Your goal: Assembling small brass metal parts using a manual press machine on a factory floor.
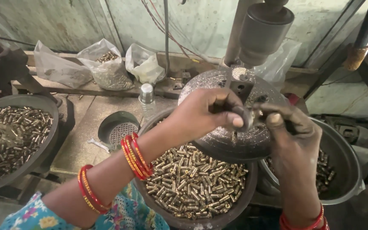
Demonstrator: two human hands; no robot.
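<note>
My left hand (205, 113) reaches over a round metal machine table (222, 142) and pinches a small dark metal piece (247, 117) between thumb and fingers. My right hand (290, 132) meets it from the right, fingers closed around the same spot; what it grips is hidden. Both wrists wear red and gold bangles. Just behind the hands stands a small metal fixture block (240, 83) under a heavy dark press head (264, 32). Below the hands sits a round pan (218, 219) full of several small brass tubes (192, 179).
A second pan of brass pieces (15, 136) lies at the left, a third bowl (341, 170) at the right. An empty sieve bowl (118, 127), a small wrench (99, 145), a plastic bottle (146, 100) and plastic bags (107, 66) stand on the bench behind.
</note>
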